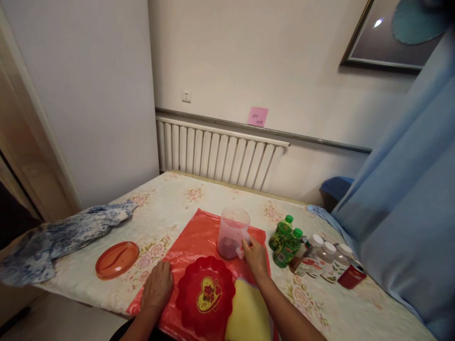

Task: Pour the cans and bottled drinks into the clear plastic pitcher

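A translucent plastic measuring jug stands upright on a red plastic sheet, with something dark at its bottom. My right hand is closed around the jug's handle; a small pale tag shows by the fingers. My left hand rests at the left side of the sheet, its fingers curled under and partly hidden. Between my arms lies a red scalloped plate with a yellow heart print. A yellow cloth-like piece lies to the right of the plate, below my right wrist.
On the right stand green-capped bottles, several white-capped bottles and a red can. An orange-red lid and crumpled blue-white fabric lie left on the floral tablecloth. A radiator and blue curtain border the table.
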